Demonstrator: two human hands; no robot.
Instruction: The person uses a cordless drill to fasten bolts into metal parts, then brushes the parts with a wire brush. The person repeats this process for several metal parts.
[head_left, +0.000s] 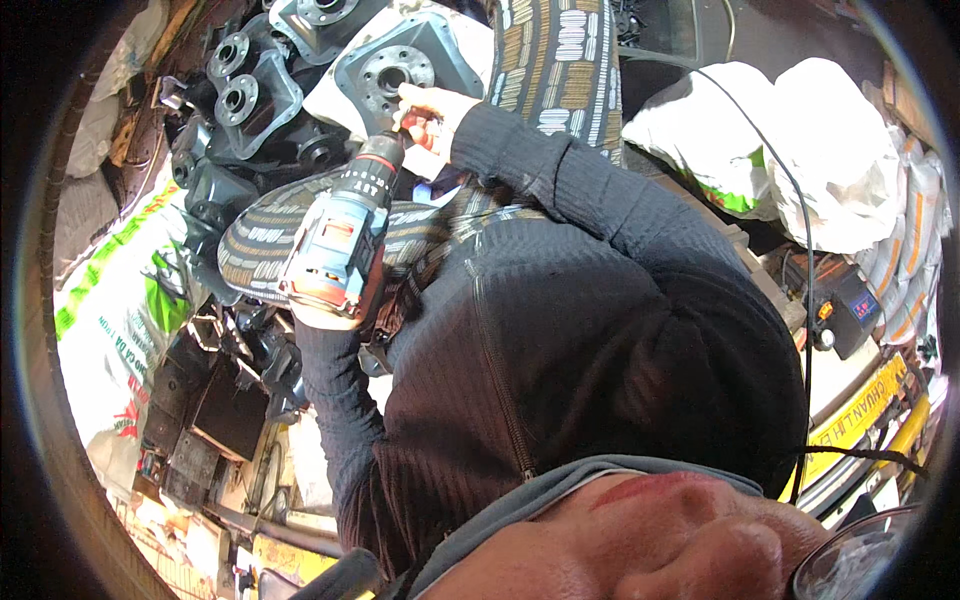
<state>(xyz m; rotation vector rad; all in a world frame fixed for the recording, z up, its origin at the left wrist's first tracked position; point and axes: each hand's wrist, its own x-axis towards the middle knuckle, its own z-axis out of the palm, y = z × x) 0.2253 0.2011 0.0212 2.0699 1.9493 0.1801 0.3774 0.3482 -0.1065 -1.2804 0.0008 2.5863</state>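
My left hand is wrapped round the grip of a blue and black cordless drill. The drill points up and to the right, toward a square metal housing with a round drilled flange in its middle. Beside the drill's chuck, at the flange's lower edge, my right hand has its fingers bent together. Whatever lies in those fingers is too small and shadowed to name. The housing rests on a pale sheet close to my patterned trouser legs.
More flanged metal housings are heaped at the far left. A white and green sack stands at left, with white bags at far right. A black cable hangs down the right side, near a dark box.
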